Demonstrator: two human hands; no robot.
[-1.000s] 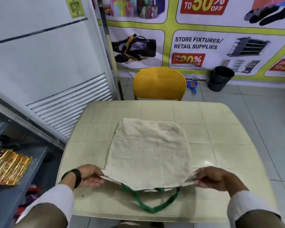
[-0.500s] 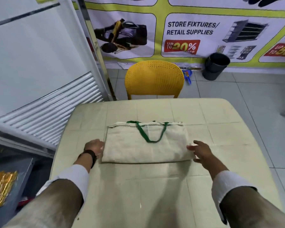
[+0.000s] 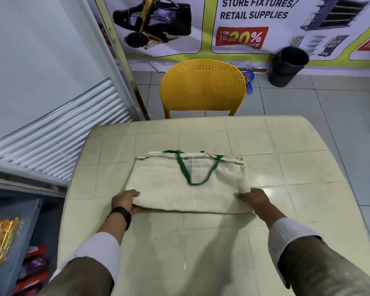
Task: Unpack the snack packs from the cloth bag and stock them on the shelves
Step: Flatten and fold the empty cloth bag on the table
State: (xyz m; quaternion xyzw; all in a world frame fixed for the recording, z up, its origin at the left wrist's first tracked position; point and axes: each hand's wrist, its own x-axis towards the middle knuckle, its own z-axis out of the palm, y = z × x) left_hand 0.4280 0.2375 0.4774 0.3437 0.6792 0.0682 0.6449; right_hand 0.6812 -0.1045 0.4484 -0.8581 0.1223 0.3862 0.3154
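The cream cloth bag [image 3: 188,184] lies flat and folded in half on the pale tiled table [image 3: 286,210], its green handles resting on top. My left hand [image 3: 125,200] grips the bag's near left corner, thumb over the cloth and fingers under it. My right hand [image 3: 253,198] holds the near right corner, with its fingertips tucked at the fold. Gold snack packs [image 3: 0,240] lie on the grey shelf [image 3: 24,242] at the lower left. Red and purple packs [image 3: 33,265] sit on a lower level.
A yellow perforated chair [image 3: 202,86] stands at the table's far side. A white louvred cabinet [image 3: 51,133] flanks the table on the left. A dark bin [image 3: 288,66] and a blue dustpan [image 3: 249,81] sit by the poster wall.
The bag was spread open flat, then folded in half away from me. Both hands have since moved back onto the near corners of the folded bag and taken hold.
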